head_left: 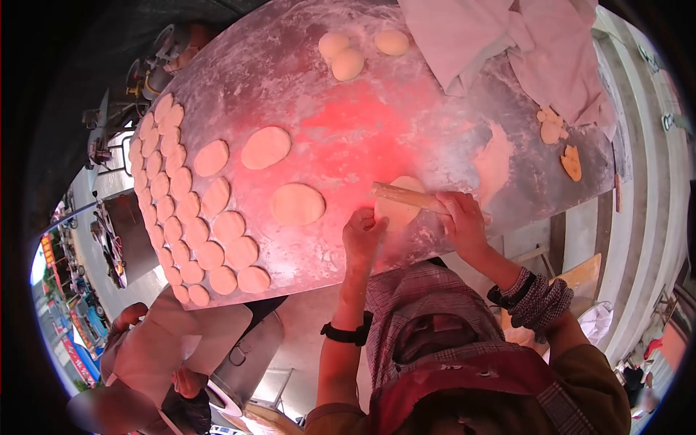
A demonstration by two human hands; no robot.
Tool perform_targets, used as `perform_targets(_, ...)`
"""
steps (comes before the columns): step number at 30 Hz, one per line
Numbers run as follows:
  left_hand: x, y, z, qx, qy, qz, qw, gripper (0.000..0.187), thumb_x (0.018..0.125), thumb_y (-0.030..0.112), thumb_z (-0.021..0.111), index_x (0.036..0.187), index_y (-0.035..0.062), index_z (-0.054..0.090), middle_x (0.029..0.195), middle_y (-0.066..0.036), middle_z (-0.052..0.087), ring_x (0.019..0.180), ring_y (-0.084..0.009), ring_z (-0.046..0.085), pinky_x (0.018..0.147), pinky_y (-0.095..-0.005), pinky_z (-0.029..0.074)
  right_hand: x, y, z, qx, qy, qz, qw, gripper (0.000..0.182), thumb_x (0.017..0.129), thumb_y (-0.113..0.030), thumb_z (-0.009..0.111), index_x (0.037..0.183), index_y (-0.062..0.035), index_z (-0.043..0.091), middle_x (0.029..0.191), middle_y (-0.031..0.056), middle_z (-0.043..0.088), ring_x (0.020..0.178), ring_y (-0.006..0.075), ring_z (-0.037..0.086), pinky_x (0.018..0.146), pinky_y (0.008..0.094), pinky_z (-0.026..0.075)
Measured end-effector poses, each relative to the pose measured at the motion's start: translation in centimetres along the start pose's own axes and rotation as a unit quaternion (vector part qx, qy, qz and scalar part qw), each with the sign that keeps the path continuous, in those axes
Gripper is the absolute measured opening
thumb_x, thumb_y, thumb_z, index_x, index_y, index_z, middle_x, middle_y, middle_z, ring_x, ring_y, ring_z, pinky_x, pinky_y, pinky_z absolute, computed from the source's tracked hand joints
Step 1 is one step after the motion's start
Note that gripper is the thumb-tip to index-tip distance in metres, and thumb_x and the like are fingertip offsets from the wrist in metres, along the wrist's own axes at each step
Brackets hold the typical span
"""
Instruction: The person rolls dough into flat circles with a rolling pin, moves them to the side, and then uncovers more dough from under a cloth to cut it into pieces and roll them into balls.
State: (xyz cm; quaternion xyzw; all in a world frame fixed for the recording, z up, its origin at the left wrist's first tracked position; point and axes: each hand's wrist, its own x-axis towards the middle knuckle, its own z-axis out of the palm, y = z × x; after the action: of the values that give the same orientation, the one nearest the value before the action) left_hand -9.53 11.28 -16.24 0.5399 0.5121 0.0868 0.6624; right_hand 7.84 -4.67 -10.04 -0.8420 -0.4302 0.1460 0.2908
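My right hand (464, 223) is closed over the right part of a wooden rolling pin (410, 197). The pin lies across a flat round of dough (399, 216) on the floury table (319, 264). At the lower left edge of that dough is my left hand (362, 233), its fingers bent and pinched on the rim. Left of it rests a rolled dough round (298, 204), with another round (266, 148) farther back. Dry flour (494, 163) is heaped to the right of the pin.
Several rows of dough rounds (196, 233) cover the table's left end. Three dough balls (347, 64) sit at the back. A pale cloth (464, 36) drapes the back right, near dough scraps (552, 126). Another person (156, 355) stands at the left front edge.
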Motion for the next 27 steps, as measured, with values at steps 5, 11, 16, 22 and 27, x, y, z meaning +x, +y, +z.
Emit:
perform_targets(5, -1.0, 4.3, 0.4, 0.422, 0.216, 0.294, 0.83, 0.057, 0.099, 0.04, 0.048, 0.141, 0.0014, 0.044, 0.143, -0.02, 0.045, 0.133, -0.0322, 0.041, 0.109, -0.0498, 0.03, 1.9, -0.3, 1.8, -0.059, -0.063, -0.104, 0.991, 0.05, 0.082, -0.018, 0.067, 0.13, -0.0093, 0.056, 0.133, 0.0103, 0.052, 0.12, 0.0306, 0.05, 0.101, 0.0458, 0.039)
perform_targets(11, 10.2, 7.8, 2.6, 0.533, 0.128, 0.318, 0.774, 0.066, 0.1, 0.051, 0.034, 0.15, 0.0079, 0.033, 0.159, -0.013, 0.027, 0.147, -0.0338, 0.022, 0.116, -0.055, 0.016, 10.6, 0.5, 3.7, -0.212, 0.02, -0.076, 0.974, 0.068, 0.087, -0.032, 0.064, 0.146, -0.0074, 0.04, 0.154, 0.0122, 0.034, 0.141, 0.0279, 0.035, 0.114, 0.0452, 0.028)
perform_targets(16, -2.6, -0.3, -0.8, 0.503, 0.018, 0.356, 0.787, 0.067, 0.1, 0.05, 0.036, 0.15, 0.0058, 0.034, 0.156, -0.014, 0.033, 0.146, -0.033, 0.026, 0.116, -0.0539, 0.017, -2.3, -0.3, 3.3, -0.158, -0.058, -0.101, 0.981, 0.071, 0.083, -0.036, 0.064, 0.144, -0.0051, 0.043, 0.151, 0.0134, 0.039, 0.14, 0.0288, 0.035, 0.114, 0.0468, 0.027)
perform_targets(22, -6.3, -1.1, -0.4, 0.437, 0.079, 0.366, 0.818, 0.066, 0.085, 0.032, 0.07, 0.139, 0.0028, 0.046, 0.14, -0.014, 0.05, 0.124, -0.0332, 0.049, 0.105, -0.0479, 0.036, -6.9, -0.5, 2.4, -0.143, -0.07, -0.145, 0.976, 0.066, 0.076, -0.024, 0.068, 0.136, -0.0053, 0.05, 0.14, 0.0114, 0.049, 0.127, 0.0275, 0.047, 0.109, 0.0466, 0.032)
perform_targets(27, 1.5, 6.8, 5.4, 0.349, 0.006, 0.181, 0.919, 0.047, 0.075, 0.01, 0.079, 0.115, -0.0014, 0.057, 0.105, -0.014, 0.065, 0.094, -0.0293, 0.063, 0.078, -0.0417, 0.052, -3.7, 1.1, 0.5, -0.132, -0.062, -0.157, 0.977, 0.05, 0.074, -0.012, 0.067, 0.123, -0.0064, 0.057, 0.118, 0.008, 0.057, 0.109, 0.0285, 0.052, 0.097, 0.0465, 0.038)
